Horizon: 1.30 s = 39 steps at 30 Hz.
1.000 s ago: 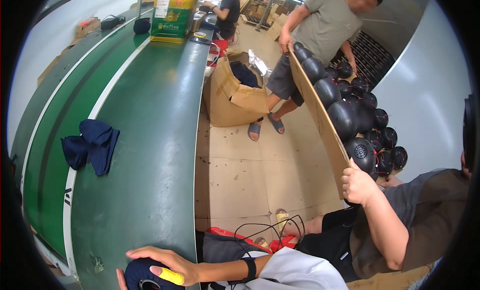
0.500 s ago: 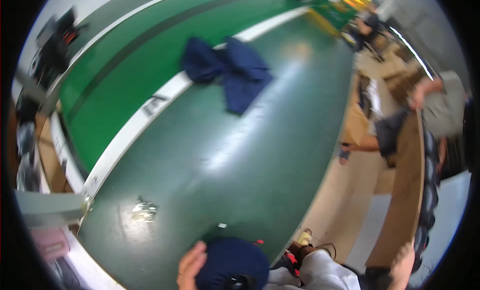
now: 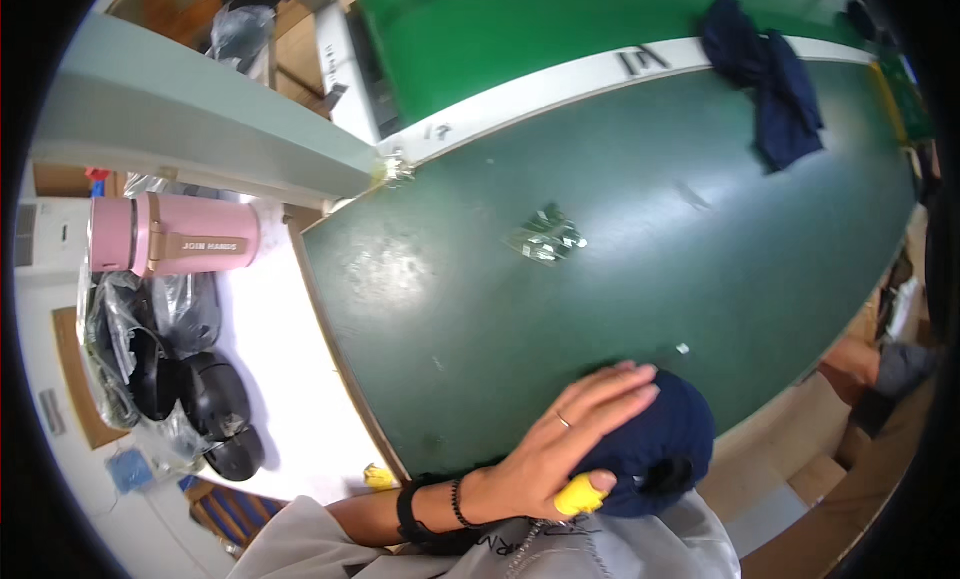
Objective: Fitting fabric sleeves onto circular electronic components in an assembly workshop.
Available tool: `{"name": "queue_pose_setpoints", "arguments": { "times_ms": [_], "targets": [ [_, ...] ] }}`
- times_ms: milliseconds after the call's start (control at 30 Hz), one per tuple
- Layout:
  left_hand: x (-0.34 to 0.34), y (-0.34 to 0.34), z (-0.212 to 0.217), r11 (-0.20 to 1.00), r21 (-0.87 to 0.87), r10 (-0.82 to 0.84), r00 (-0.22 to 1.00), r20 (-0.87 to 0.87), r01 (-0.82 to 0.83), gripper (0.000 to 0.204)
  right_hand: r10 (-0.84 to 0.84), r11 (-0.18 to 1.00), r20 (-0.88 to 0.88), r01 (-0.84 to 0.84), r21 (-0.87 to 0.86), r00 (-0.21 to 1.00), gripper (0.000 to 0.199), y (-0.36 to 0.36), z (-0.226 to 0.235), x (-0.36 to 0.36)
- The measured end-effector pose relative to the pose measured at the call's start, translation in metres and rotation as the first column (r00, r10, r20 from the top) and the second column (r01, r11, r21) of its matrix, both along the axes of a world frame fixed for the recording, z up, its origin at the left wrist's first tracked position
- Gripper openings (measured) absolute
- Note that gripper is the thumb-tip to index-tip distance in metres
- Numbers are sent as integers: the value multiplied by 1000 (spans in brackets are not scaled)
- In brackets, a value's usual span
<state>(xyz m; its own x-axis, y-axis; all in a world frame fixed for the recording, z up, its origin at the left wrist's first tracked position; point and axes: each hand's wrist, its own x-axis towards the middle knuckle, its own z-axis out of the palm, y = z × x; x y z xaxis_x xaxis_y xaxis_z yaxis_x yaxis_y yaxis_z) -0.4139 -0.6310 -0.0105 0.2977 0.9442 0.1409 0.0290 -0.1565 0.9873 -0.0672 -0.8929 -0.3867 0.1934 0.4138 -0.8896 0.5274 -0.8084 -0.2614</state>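
A rounded navy cloth-covered thing [image 3: 672, 419], shaped like a cap or a covered helmet, sits at the near edge of the green table. A dark shiny patch shows on its lower side. My left hand [image 3: 570, 444] lies across its upper left side, fingers stretched out and flat on the cloth. Yellow tape wraps the thumb, and the wrist carries dark bands. My right hand is out of view. Farther off on the table is a small crumpled piece of clear plastic [image 3: 548, 235], with a tiny white scrap [image 3: 683, 349] closer to the navy thing.
Dark navy cloth [image 3: 785, 104] lies over the white rail at the far right of the green table [image 3: 450, 309]. To the left, a grey post [image 3: 220, 109] rises beside a pink bottle [image 3: 200, 234] and black helmets [image 3: 215, 394] on a white surface. Cardboard [image 3: 830, 539] is at lower right.
The view has swung left, bringing the bottle and helmets into clear sight. My left hand has moved from the side of the navy thing onto its top. The hand at the lower right has left view.
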Motion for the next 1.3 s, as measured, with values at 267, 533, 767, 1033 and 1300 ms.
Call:
{"name": "queue_pose_setpoints", "arguments": {
  "times_ms": [267,533,767,1033,1300],
  "targets": [
    [32,-1,21,991,-9,131,991,-24,-131,69,353,897,323,-416,148,878,22,96,-77,-72],
    [44,14,31,992,118,-48,997,-55,54,49,-466,-208,-324,254,945,824,21,214,282,-15],
    [37,7,33,987,127,-105,994,9,103,47,-70,0,-26,26,1000,997,42,216,425,-144],
    [49,-31,49,975,199,75,991,110,-95,33,-146,-211,-404,371,904,903,32,168,425,-167],
    [10,-12,80,987,85,-140,990,5,139,43,-170,-188,-361,329,925,917,32,146,444,-198]
  ]
}}
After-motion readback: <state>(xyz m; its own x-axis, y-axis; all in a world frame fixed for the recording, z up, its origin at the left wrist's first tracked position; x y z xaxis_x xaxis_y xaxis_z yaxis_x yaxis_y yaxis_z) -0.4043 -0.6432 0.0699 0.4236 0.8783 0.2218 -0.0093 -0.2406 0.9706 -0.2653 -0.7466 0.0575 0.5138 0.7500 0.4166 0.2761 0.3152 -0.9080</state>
